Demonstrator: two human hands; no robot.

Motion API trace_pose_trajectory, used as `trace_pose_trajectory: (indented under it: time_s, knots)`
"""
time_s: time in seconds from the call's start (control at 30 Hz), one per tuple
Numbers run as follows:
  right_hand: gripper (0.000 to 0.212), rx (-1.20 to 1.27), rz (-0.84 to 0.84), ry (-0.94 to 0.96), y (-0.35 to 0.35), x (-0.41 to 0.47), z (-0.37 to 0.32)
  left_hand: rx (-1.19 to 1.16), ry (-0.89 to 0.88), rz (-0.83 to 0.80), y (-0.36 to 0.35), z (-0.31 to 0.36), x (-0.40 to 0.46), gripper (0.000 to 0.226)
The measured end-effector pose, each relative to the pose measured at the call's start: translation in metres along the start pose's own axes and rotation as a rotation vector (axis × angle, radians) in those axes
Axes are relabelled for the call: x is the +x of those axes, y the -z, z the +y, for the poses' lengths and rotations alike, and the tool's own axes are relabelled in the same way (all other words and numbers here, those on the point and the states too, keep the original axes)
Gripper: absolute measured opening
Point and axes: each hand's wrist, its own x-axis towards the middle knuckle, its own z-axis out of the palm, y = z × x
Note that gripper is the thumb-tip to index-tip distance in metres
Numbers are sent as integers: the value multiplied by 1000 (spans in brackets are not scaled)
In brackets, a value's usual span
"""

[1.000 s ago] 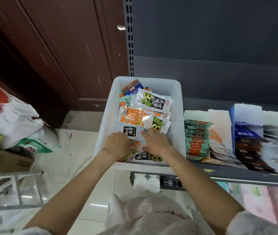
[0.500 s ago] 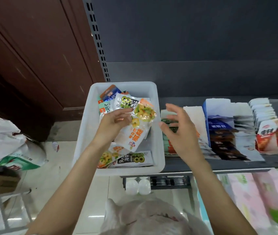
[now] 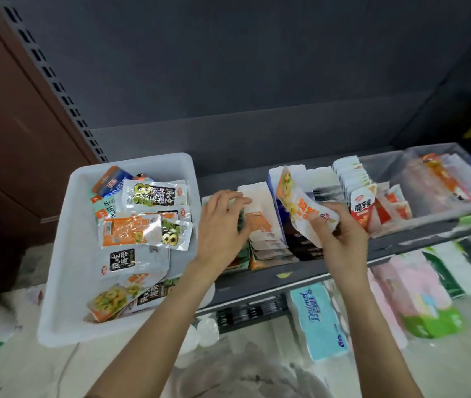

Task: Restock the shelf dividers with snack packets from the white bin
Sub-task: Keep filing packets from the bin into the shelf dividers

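One white bin [image 3: 65, 254]; two hands, left [image 3: 223, 225], right [image 3: 340, 239]; one held snack packet [image 3: 300, 208]; one blue tissue pack [image 3: 319, 320].

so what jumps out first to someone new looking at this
The white bin at left, heaped with snack packets, draws the eye first. Next, the right hand grips an orange-and-white snack packet over the shelf dividers, while the left hand rests on the packets filed there. Pastel tissue packs sit on the floor below.

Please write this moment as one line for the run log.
left hand: on shelf packets, spreading row | right hand: holds orange-white packet over dividers | white bin: packets remain
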Motion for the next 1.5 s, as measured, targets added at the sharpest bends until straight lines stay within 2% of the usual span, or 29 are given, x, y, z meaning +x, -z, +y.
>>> trace_pose_trajectory:
  time_s: [0.17, 0.33, 0.43, 0.5, 0.57, 0.6, 0.67, 0.73, 0.77, 0.83, 0.9, 0.97, 1.03, 1.1, 1.2, 1.33, 1.43, 1.5]
  knots:
    - [15, -539, -102, 405, 0, 19, 17, 78, 4, -118, -5, -15, -4, 36]
    - [16, -916, -167, 562, -41, 34, 29, 72, -39, -129, -1, -20, -8, 33]
    - [21, -1229, -366, 657, -63, 37, 33, 47, -45, -142, 4, -22, -7, 36]
    - [36, -1340, -570, 601, -69, 33, 37, 31, -54, -151, 8, -24, -6, 37]
    - [45, -1351, -694, 494, -67, 25, 33, -20, -78, -160, 12, -30, -6, 37]
    - [47, -1297, -685, 470, -64, 20, 28, -46, -101, -152, 15, -34, -6, 36]
    - [47, -1037, -530, 520, -61, 10, 16, -88, -113, -74, 22, -45, -8, 34]
    - [41, -738, -390, 576, -63, -3, -2, -127, -68, 87, 33, -57, -16, 31]
    - [37, -614, -378, 587, -68, -9, -12, -140, -40, 176, 41, -64, -22, 29]
    - [32, -426, -467, 567, -89, -21, -28, -153, 27, 290, 56, -80, -38, 24]
    - [30, -336, -590, 539, -119, -30, -34, -120, 150, 268, 64, -106, -60, 20]
    - [28, -379, -717, 541, -155, -39, -30, -43, 325, 115, 67, -138, -82, 21]
    - [30, -518, -819, 557, -192, -44, -17, 48, 473, -67, 67, -165, -102, 31]
    - [39, -663, -865, 601, -228, -44, 1, 111, 546, -198, 68, -180, -114, 42]
    - [56, -870, -864, 650, -274, -34, 22, 150, 503, -341, 67, -188, -118, 53]
    - [67, -1062, -962, 685, -303, -19, 38, 225, 435, -513, 62, -189, -112, 52]
    - [63, -1195, -944, 760, -306, -19, 44, 298, 412, -518, 59, -192, -109, 47]
    - [52, -1292, -880, 834, -303, -24, 45, 335, 406, -514, 58, -194, -108, 44]
